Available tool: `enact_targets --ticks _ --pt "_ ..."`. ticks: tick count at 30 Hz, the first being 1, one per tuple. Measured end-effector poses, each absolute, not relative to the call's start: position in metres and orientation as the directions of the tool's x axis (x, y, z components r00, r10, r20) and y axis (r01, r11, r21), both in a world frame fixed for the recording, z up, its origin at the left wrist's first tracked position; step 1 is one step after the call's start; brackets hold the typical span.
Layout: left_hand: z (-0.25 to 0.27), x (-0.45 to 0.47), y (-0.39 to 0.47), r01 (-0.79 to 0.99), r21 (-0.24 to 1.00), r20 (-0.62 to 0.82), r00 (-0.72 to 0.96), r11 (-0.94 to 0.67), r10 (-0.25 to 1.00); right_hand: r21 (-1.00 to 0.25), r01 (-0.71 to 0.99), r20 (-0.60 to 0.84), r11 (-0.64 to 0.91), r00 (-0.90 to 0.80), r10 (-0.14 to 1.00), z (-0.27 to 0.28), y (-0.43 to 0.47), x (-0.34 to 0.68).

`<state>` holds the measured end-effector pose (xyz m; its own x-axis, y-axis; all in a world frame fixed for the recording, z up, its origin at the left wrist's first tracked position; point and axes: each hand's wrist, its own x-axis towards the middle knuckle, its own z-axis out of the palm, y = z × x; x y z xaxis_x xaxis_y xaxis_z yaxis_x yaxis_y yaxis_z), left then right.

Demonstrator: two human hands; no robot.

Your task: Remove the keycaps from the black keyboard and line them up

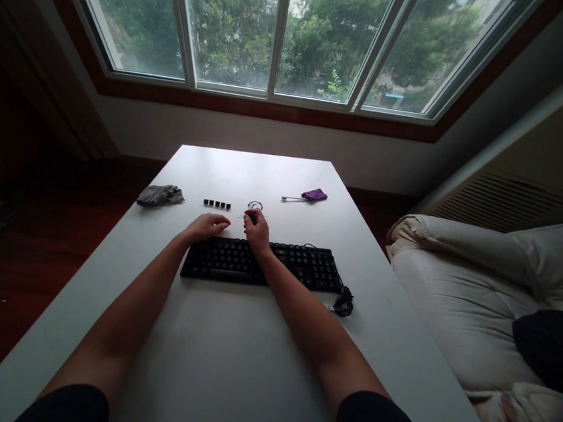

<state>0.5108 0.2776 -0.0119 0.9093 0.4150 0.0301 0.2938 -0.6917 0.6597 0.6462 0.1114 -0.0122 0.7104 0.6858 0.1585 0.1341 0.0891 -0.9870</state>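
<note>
A black full-size keyboard lies across the white table in front of me, its cable bundled at the right end. My right hand is above its back edge, with thumb and fingers pinched round something small and dark that I cannot make out. Just behind those fingertips is a thin looped wire-like thing, partly hidden. My left hand rests at the keyboard's back left edge, fingers stretched toward the right hand and holding nothing visible. Several small black keycaps stand in a row beyond the left hand.
A crumpled grey cloth lies near the table's left edge. To the back right are a purple cloth and a thin white stick. The coiled black cable sits beside the keyboard. A pale sofa stands right of the table.
</note>
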Motion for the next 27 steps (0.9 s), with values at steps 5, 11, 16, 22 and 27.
enact_targets --ticks 5,11,16,22,27 --pt "0.007 0.499 0.255 0.257 0.617 -0.083 0.961 -0.744 0.264 -0.986 0.167 0.116 0.002 0.677 0.727 -0.004 0.113 0.655" --pt "0.017 0.498 0.245 0.199 0.632 -0.075 0.978 -0.749 0.196 -0.941 0.332 0.176 -0.061 0.637 0.751 0.015 0.100 0.670" --pt "0.001 0.503 0.251 0.241 0.655 -0.070 0.963 -0.716 0.261 -0.947 0.280 0.062 -0.155 0.635 0.770 0.015 0.101 0.673" --pt "-0.005 0.507 0.251 0.284 0.625 -0.044 0.943 -0.727 0.331 -0.909 0.322 0.004 -0.265 0.642 0.767 0.007 0.111 0.670" --pt "-0.003 0.507 0.251 0.294 0.660 -0.085 0.943 -0.691 0.321 -0.818 0.427 -0.045 -0.385 0.620 0.783 0.008 0.115 0.669"
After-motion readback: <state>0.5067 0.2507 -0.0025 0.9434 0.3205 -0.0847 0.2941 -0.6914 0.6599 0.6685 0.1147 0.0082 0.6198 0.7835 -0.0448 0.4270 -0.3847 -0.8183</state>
